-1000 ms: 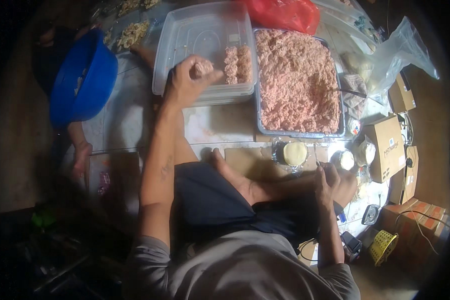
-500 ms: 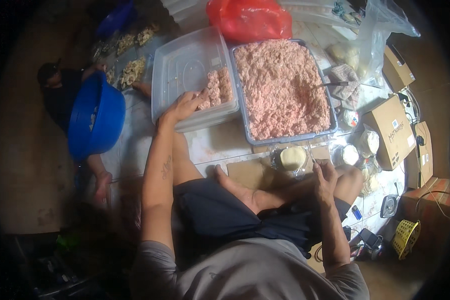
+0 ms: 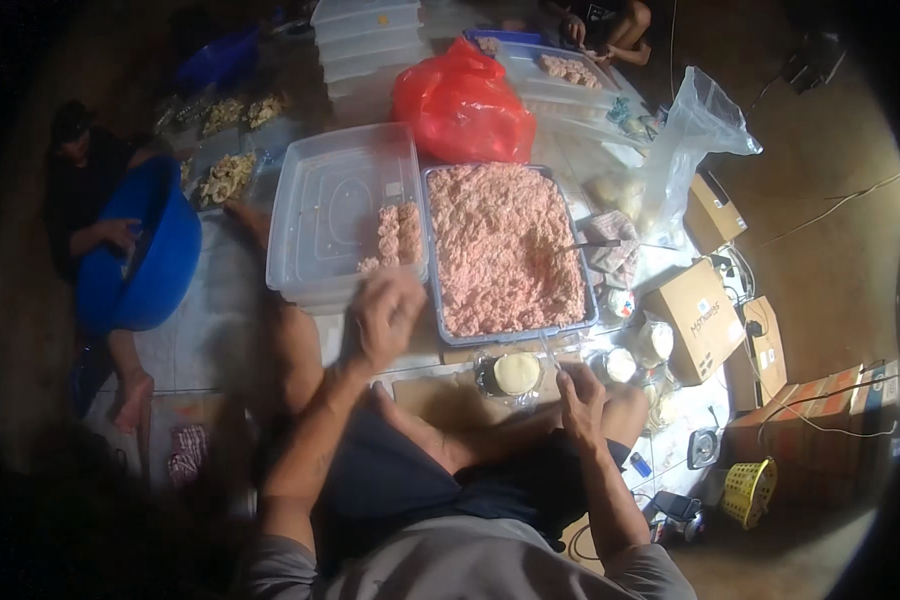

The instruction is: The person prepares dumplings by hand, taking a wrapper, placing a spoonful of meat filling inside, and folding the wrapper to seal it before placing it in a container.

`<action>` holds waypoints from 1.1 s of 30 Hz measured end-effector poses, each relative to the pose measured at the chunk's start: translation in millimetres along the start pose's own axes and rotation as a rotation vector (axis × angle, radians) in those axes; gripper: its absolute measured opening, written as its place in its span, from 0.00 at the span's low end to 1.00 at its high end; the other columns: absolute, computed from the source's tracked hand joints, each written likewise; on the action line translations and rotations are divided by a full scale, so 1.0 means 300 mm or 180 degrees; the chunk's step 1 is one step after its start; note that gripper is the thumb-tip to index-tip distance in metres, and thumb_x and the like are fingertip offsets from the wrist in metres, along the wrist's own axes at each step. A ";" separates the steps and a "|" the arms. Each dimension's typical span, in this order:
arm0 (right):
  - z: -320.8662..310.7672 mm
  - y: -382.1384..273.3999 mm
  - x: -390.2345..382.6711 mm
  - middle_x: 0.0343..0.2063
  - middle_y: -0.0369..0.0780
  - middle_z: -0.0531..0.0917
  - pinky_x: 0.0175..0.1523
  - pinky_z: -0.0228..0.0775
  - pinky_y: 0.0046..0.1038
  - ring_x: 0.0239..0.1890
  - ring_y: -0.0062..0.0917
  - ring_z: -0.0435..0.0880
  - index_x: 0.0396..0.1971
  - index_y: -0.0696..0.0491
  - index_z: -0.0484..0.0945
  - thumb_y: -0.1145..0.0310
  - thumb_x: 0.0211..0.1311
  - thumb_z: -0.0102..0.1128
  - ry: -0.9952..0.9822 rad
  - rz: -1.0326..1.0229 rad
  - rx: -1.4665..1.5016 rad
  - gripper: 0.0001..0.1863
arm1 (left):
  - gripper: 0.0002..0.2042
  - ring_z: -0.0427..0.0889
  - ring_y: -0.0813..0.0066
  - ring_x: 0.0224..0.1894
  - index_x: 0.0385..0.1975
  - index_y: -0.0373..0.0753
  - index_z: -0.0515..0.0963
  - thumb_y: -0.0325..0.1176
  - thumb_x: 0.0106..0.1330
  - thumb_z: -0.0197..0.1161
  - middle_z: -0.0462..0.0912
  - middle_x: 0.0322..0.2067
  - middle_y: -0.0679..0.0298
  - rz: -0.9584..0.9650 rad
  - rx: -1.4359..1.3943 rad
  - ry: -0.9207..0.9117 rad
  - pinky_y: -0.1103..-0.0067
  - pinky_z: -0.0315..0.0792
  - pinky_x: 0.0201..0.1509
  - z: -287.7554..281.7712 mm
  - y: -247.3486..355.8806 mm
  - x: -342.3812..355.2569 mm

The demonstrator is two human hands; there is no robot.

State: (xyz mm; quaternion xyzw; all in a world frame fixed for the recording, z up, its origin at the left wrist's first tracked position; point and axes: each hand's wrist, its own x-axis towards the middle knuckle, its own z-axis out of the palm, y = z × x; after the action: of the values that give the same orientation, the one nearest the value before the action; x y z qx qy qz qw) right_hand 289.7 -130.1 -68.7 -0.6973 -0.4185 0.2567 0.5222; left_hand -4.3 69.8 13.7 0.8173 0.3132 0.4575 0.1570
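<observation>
- Head view: we have the clear plastic box [image 3: 320, 220] far left of us, lumpy meat rolls [image 3: 400, 232] along its right side.
- Right of it sits our tray [image 3: 516, 335], filled with pink minced meat [image 3: 505, 250].
- Our left hand [image 3: 390, 310], blurred, hovers at the box's near side, fingers curled; we cannot tell whether its grip holds anything.
- Our right hand [image 3: 582, 395] grips a thin tool, near the tray.
- A pale round stack [image 3: 517, 374] lies left of that hand.
- The thin tool [image 3: 550, 352] points toward the tray.
</observation>
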 end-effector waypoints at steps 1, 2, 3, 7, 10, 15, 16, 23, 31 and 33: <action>-0.001 -0.027 0.019 0.25 0.34 0.77 0.34 0.66 0.23 0.28 0.18 0.72 0.39 0.61 0.80 0.74 0.67 0.62 0.0087 -0.0469 -0.0137 0.06 | 0.05 0.85 0.56 0.38 0.34 0.35 0.79 0.30 0.68 0.66 0.84 0.36 0.55 -0.0374 -0.0664 -0.0310 0.68 0.78 0.44 0.033 0.057 -0.054; 0.005 -0.078 0.052 0.26 0.38 0.77 0.33 0.66 0.26 0.27 0.22 0.72 0.37 0.60 0.79 0.74 0.66 0.63 0.0028 -0.0534 -0.0289 0.05 | 0.05 0.84 0.60 0.38 0.33 0.36 0.79 0.30 0.66 0.68 0.83 0.35 0.57 -0.0219 -0.1153 -0.0418 0.70 0.78 0.43 0.083 0.076 -0.112; -0.005 -0.156 0.102 0.26 0.42 0.78 0.34 0.67 0.29 0.27 0.27 0.75 0.35 0.60 0.78 0.76 0.65 0.62 -0.0232 -0.0804 -0.0817 0.04 | 0.06 0.84 0.61 0.37 0.33 0.36 0.80 0.30 0.64 0.70 0.83 0.34 0.59 -0.0299 -0.1512 -0.0608 0.70 0.77 0.43 0.121 0.124 -0.150; 0.027 -0.276 0.303 0.33 0.47 0.83 0.39 0.71 0.42 0.35 0.46 0.83 0.34 0.54 0.79 0.72 0.64 0.57 -0.0718 -0.1410 -0.1966 0.03 | 0.11 0.83 0.56 0.44 0.37 0.36 0.81 0.31 0.59 0.72 0.83 0.39 0.58 -0.0406 -0.1322 -0.1050 0.67 0.77 0.49 0.428 0.161 -0.349; 0.070 -0.274 0.426 0.28 0.48 0.82 0.37 0.71 0.43 0.33 0.48 0.82 0.30 0.55 0.77 0.71 0.64 0.56 -0.0649 -0.1834 -0.2923 0.05 | 0.12 0.83 0.53 0.49 0.37 0.37 0.82 0.35 0.58 0.73 0.85 0.42 0.57 -0.0083 -0.0724 -0.0996 0.63 0.76 0.58 0.549 0.142 -0.429; 0.097 -0.297 0.430 0.29 0.46 0.84 0.42 0.68 0.47 0.31 0.45 0.83 0.31 0.52 0.79 0.67 0.65 0.55 -0.0873 -0.1789 -0.3114 0.07 | 0.14 0.83 0.62 0.46 0.34 0.37 0.82 0.38 0.56 0.76 0.86 0.37 0.60 -0.1251 -0.2199 -0.1335 0.67 0.74 0.58 0.491 0.132 -0.451; 0.128 -0.358 0.372 0.28 0.47 0.83 0.38 0.71 0.44 0.31 0.45 0.84 0.31 0.55 0.79 0.69 0.66 0.57 -0.0893 -0.1362 -0.2781 0.07 | 0.14 0.83 0.65 0.47 0.35 0.36 0.83 0.38 0.58 0.76 0.86 0.40 0.60 -0.1784 -0.3450 -0.0975 0.68 0.74 0.59 0.458 0.123 -0.453; 0.227 -0.357 0.089 0.28 0.48 0.77 0.35 0.70 0.36 0.29 0.42 0.78 0.35 0.59 0.76 0.78 0.65 0.59 -0.0631 -0.1770 -0.1582 0.02 | 0.60 0.59 0.58 0.75 0.75 0.34 0.53 0.85 0.57 0.32 0.59 0.73 0.48 -0.2306 -0.6942 0.0280 0.60 0.53 0.77 0.219 0.089 -0.263; 0.365 -0.227 0.034 0.37 0.47 0.77 0.37 0.75 0.43 0.36 0.46 0.80 0.39 0.55 0.76 0.77 0.60 0.61 -0.0731 -0.2183 -0.2080 0.08 | 0.60 0.58 0.59 0.75 0.75 0.30 0.50 0.84 0.59 0.34 0.55 0.75 0.49 -0.2755 -0.7533 0.0543 0.64 0.54 0.77 0.233 0.122 -0.276; 0.343 -0.205 0.081 0.34 0.48 0.78 0.39 0.73 0.43 0.37 0.46 0.79 0.35 0.56 0.76 0.80 0.64 0.53 -0.0308 -0.1847 -0.2451 0.04 | 0.60 0.63 0.64 0.72 0.75 0.29 0.52 0.83 0.60 0.32 0.61 0.73 0.51 -0.2700 -0.6930 0.0160 0.68 0.55 0.76 0.258 0.103 -0.310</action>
State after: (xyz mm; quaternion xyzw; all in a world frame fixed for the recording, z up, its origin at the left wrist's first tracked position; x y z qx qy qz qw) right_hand 201.3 -50.1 -41.9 -0.6816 -0.6842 -0.0409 0.2562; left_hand 36.8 -12.0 -71.2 0.0717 0.0066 0.4113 0.9086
